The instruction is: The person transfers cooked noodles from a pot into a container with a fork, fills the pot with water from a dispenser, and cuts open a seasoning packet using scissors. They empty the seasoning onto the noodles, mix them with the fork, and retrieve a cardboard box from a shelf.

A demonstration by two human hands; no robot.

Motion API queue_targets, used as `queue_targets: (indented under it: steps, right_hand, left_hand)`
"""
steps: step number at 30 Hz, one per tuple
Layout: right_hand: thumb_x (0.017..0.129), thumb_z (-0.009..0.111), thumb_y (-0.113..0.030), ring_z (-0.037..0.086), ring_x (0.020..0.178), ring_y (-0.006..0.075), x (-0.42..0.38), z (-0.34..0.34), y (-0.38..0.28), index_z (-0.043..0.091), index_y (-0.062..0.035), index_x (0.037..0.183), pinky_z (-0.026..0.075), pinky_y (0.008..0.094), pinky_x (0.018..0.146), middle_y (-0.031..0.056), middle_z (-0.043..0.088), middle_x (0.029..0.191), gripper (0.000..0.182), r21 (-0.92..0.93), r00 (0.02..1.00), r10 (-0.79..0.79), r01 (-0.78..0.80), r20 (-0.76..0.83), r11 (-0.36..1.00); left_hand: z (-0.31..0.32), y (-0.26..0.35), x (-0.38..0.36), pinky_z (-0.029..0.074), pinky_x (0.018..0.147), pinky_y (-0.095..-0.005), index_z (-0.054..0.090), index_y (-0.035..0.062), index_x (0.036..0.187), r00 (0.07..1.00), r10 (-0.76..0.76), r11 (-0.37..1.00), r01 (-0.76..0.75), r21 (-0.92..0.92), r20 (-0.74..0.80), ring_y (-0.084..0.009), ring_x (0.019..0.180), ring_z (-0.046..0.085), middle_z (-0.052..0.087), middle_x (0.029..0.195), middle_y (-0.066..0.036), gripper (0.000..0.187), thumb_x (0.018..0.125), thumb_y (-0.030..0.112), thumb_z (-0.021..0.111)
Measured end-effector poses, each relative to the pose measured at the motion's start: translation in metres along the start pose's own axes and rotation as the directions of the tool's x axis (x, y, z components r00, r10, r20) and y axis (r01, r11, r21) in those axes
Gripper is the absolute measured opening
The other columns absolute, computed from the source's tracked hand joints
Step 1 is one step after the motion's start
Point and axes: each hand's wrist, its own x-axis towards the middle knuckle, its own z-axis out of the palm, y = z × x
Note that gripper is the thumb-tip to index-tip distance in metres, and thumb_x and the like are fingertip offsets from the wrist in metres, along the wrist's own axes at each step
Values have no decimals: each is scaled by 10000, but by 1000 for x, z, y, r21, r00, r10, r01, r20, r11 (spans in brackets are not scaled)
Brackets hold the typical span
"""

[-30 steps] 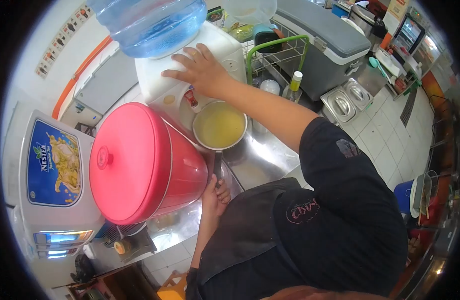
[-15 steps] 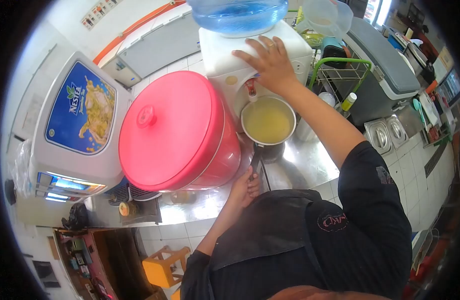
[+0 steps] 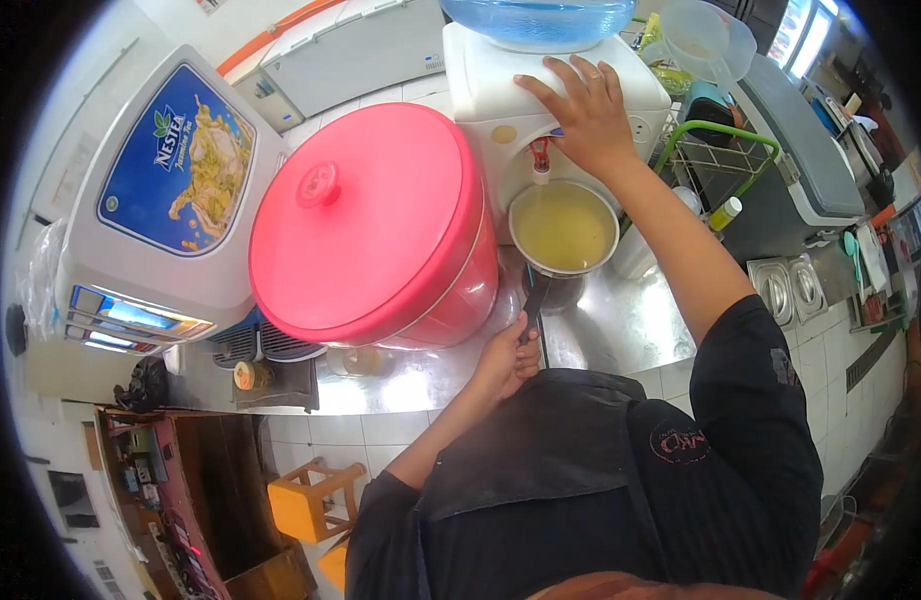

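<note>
My left hand (image 3: 510, 358) is wrapped round the dark handle of a saucepan (image 3: 536, 296). The pan is level and holds a pale yellow liquid (image 3: 562, 238). Its far rim sits under the red tap (image 3: 540, 155) of a white water dispenser (image 3: 477, 85). On the dispenser's top front edge lies my right hand (image 3: 590, 118), fingers spread and a ring on one of them; its thumb side is close beside the tap. A blue water bottle (image 3: 540, 22) stands upside down on the dispenser.
Left of the pan, a big pink lidded drum (image 3: 380, 220) stands on the steel counter (image 3: 635, 325). Farther left is a Nestea drink machine (image 3: 175, 190). To the right are a green rack (image 3: 725, 128), a white-capped bottle (image 3: 725, 213) and a grey cooler box (image 3: 815, 140). A yellow stool (image 3: 305, 503) stands below.
The view has shifted, so the dispenser, pan and drum appear farther right and, in part, higher. Both hands keep their places on the handle and dispenser.
</note>
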Motion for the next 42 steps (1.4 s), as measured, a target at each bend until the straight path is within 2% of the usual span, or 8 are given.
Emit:
queue_targets:
  steps: [13,16,19,22,42]
  right_hand:
    - [705,704,-71,425,1254,316,1,-2,-1,417,-394,1410,289,560,1075,34,463,1336,827,2,999,15,-15,38,1000]
    - [679,748,-106,416,1264,314,1,-1,0,400,-390,1420,288,561,1075,36,451,1349,867,-1,999,2,-2,39,1000]
    - [609,834,-222,393,1293,287,2,-5,-1,399,-377,1411,285,533,1093,29,424,1369,925,-28,996,14,-12,85,1000]
    - [624,822,-190,399,1283,310,2,-3,-1,375,-391,1428,285,556,1082,41,426,1372,941,4,997,19,-19,81,1000]
    - [667,754,-103,420,1258,311,3,-2,-3,409,-383,1406,297,545,1074,36,453,1336,862,-19,999,16,-15,50,1000]
  left_hand:
    - [-1,2,0,202,412,-210,468,137,854,999,-18,1000,18,-7,39,-39,435,247,267,537,95,403,1010,506,431]
    - [-1,2,0,202,411,-209,471,137,856,999,-15,1000,15,-9,42,-38,435,250,267,535,97,405,1006,511,439]
    - [-4,1,0,202,411,-208,474,136,858,999,-20,1000,21,-19,49,-37,435,251,268,534,99,408,1004,516,442]
    - [-4,1,2,203,411,-208,476,136,858,998,-6,1000,7,-10,55,-37,435,251,270,536,99,410,1003,519,442]
    - [-3,3,0,206,412,-209,469,149,855,995,-16,1000,18,-20,96,-40,442,245,282,554,95,394,1017,504,411]
